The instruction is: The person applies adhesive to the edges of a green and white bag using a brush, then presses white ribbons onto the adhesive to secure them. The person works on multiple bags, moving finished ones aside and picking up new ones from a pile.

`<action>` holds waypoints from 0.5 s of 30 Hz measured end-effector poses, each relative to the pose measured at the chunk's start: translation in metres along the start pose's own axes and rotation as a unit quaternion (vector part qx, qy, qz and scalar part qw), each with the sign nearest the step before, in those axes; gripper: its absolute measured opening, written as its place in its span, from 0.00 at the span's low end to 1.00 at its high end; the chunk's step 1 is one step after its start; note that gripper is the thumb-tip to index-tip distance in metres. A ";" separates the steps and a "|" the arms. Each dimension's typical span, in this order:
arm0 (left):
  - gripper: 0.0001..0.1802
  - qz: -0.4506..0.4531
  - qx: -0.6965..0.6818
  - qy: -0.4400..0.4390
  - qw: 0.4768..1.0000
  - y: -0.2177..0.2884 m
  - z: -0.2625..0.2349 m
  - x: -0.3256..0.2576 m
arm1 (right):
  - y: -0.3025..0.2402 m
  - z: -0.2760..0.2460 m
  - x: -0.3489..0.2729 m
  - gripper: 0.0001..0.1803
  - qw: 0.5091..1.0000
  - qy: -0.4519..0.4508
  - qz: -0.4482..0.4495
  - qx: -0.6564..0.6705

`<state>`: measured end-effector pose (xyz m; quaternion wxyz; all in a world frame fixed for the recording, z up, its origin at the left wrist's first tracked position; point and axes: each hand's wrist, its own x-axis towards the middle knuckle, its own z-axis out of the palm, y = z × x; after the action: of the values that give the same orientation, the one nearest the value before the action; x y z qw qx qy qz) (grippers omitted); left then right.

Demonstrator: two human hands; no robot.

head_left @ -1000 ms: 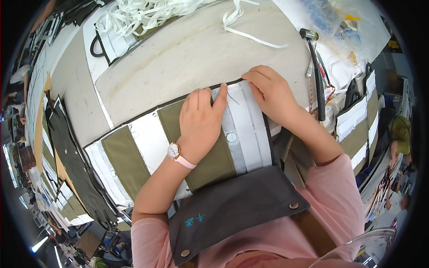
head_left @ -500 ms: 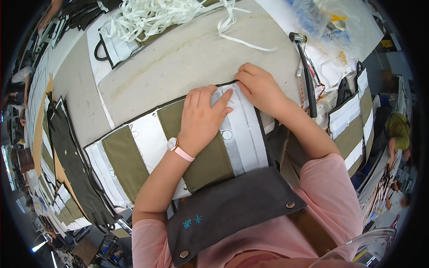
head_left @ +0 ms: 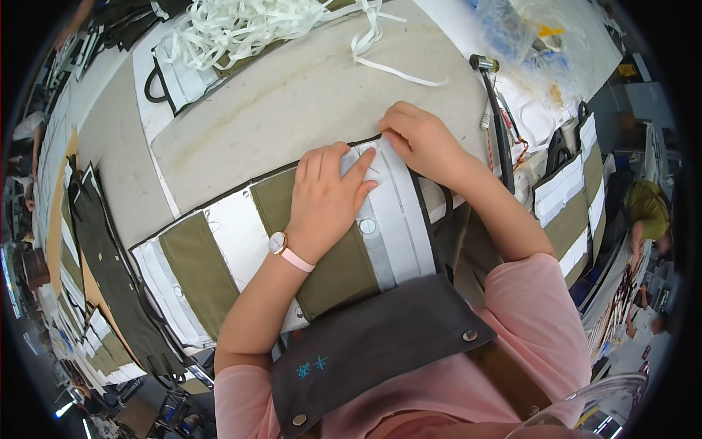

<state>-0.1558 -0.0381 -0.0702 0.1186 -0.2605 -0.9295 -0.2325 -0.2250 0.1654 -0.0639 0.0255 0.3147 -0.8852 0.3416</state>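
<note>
A fabric panel (head_left: 333, 269) with olive and white stripes and a black bound edge lies before me. My left hand (head_left: 326, 186) rests flat on it near its far edge, thumb and forefinger apart. At the panel's far right corner, the fingers of my right hand (head_left: 418, 143) are closed on the dark bound edge; the fingertips are partly hidden. Round metal snaps or rings show along the stripes. A dark grey flap (head_left: 380, 344) with two metal snaps covers the panel's near edge in front of my body.
A heap of white tape (head_left: 241, 33) lies on another panel at the far side. A hammer (head_left: 493, 110) and clear plastic bags (head_left: 537, 51) are at the right. Dark folded pieces (head_left: 121, 271) lie left, striped panels (head_left: 570, 197) right. Other people are at the sides.
The whole view has shifted slightly, so the panel and table sit a little further left. Both hands keep nearly the same places on the panel.
</note>
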 end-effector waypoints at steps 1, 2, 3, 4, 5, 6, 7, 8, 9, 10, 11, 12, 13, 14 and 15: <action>0.23 -0.002 0.001 -0.003 1.000 0.000 -0.001 0.000 | -0.001 -0.002 -0.001 0.08 1.000 -0.012 -0.021 -0.001; 0.23 -0.003 0.000 -0.004 1.000 0.000 -0.001 0.001 | -0.002 -0.002 0.000 0.08 0.999 -0.016 -0.033 -0.015; 0.23 -0.003 -0.001 -0.005 1.000 0.000 -0.002 0.002 | -0.004 -0.001 0.002 0.08 0.998 -0.020 -0.045 -0.029; 0.23 -0.003 -0.002 -0.006 1.000 -0.001 -0.002 0.002 | -0.005 -0.001 0.003 0.08 0.997 -0.024 -0.056 -0.043; 0.23 -0.008 -0.005 -0.007 1.000 -0.001 -0.002 0.002 | -0.007 0.000 0.004 0.07 0.995 -0.036 -0.061 -0.068; 0.23 -0.011 -0.009 -0.008 1.000 -0.001 -0.002 0.001 | -0.008 0.000 0.006 0.06 0.992 -0.047 -0.065 -0.093; 0.24 -0.015 -0.013 -0.010 1.000 -0.002 -0.001 0.001 | -0.009 0.001 0.007 0.05 0.989 -0.058 -0.069 -0.118; 0.24 -0.015 -0.013 -0.012 1.000 -0.002 -0.001 0.001 | -0.009 0.004 0.006 0.05 0.986 -0.056 -0.072 -0.137; 0.24 -0.016 -0.014 -0.014 1.000 -0.001 -0.001 0.001 | -0.009 0.006 0.006 0.06 0.983 -0.055 -0.076 -0.157; 0.24 -0.017 -0.014 -0.015 1.000 -0.001 -0.001 0.002 | -0.008 0.008 0.007 0.06 0.979 -0.054 -0.080 -0.177; 0.24 -0.016 -0.012 -0.016 1.000 -0.002 -0.001 0.002 | -0.007 0.010 0.009 0.06 0.982 -0.048 -0.068 -0.170; 0.24 -0.017 -0.011 -0.016 1.000 -0.002 -0.001 0.003 | -0.006 0.012 0.010 0.07 0.984 -0.044 -0.055 -0.163; 0.25 -0.017 -0.010 -0.016 1.000 -0.002 0.000 0.003 | -0.004 0.013 0.010 0.07 0.986 -0.039 -0.043 -0.156; 0.25 -0.015 -0.012 -0.013 1.000 -0.002 0.001 0.002 | -0.002 0.014 0.008 0.07 0.990 -0.030 -0.030 -0.135; 0.25 -0.015 -0.013 -0.009 1.000 -0.002 0.002 0.001 | 0.001 0.015 0.006 0.07 0.993 -0.022 -0.019 -0.113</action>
<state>-0.1582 -0.0383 -0.0721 0.1034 -0.2503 -0.9311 -0.2444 -0.2272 0.1534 -0.0744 0.0477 0.3340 -0.9123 0.2322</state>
